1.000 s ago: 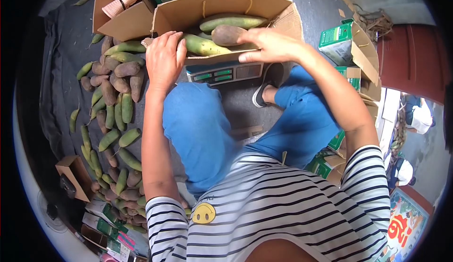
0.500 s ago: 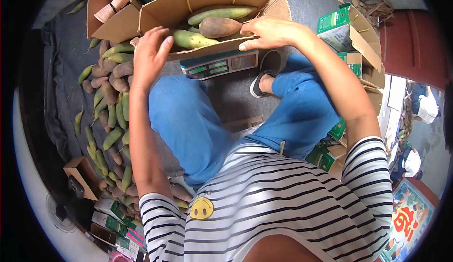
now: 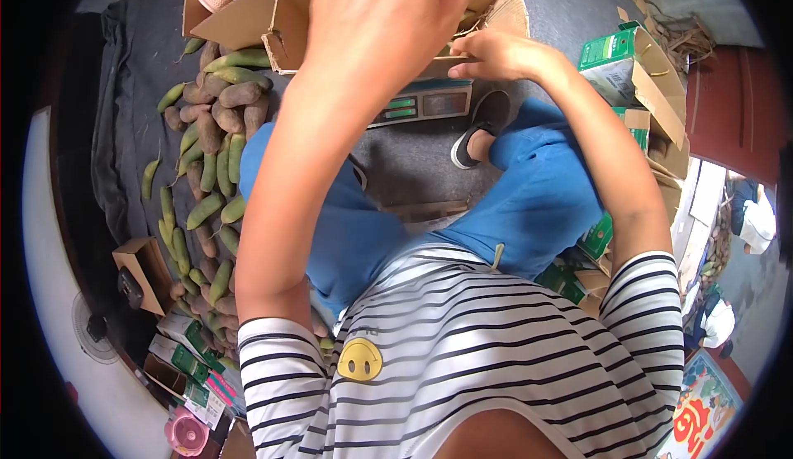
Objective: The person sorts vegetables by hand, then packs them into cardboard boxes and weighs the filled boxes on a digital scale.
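Up close to the camera, the left hand [image 3: 376, 21] is raised with fingers together and nothing in it, hiding most of the box [image 3: 496, 4]. Just right of it, the right hand [image 3: 496, 54] pinches the box's near wall, steadying it on the scale [image 3: 425, 102]. Below the left hand lies the fruit pile [image 3: 211, 128].

Cardboard box [image 3: 281, 21] sits on the scale [image 3: 421, 101], straight ahead of the person's knees. Left hand [image 3: 376, 13] is raised close to the camera, in front of the box & covering most of it. Right hand [image 3: 487, 52] rests on the box's near edge, right side. Pile of fruit [image 3: 211, 161] lies on the floor to the left. Small cartons [image 3: 632, 71] stand to the right; more cartons [image 3: 186, 356] at lower left, near the pile's end.
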Demonstrator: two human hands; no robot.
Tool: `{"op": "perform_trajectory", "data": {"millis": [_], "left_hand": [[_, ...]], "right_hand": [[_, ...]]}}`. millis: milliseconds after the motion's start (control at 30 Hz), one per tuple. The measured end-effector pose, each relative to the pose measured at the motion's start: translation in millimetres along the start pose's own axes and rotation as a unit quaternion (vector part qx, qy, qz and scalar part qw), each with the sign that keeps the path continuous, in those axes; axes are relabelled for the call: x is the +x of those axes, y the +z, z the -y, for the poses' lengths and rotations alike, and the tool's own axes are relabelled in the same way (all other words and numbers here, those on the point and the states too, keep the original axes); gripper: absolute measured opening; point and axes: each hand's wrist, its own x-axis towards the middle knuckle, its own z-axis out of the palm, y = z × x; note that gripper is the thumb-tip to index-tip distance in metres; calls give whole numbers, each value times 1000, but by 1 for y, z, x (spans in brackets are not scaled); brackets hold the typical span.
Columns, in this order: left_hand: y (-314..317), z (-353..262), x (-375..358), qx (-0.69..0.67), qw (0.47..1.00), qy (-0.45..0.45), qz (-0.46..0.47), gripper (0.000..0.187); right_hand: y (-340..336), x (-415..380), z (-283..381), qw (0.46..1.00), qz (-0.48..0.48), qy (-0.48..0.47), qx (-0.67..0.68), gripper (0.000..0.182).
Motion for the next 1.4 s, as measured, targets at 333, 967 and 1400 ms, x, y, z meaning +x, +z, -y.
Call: {"op": "perform_trajectory", "data": {"millis": [333,967,1400], "left_hand": [[80,59,-48,74,908,-60,408,36],[89,54,-38,67,906,-55,415,36],[98,50,-45,66,912,-57,401,34]], "right_hand": [[-1,2,-5,998,-15,-50,-24,46],[5,15,-2,997,24,-47,-58,37],[12,21,-8,994,-15,-90,-67,27]]}}
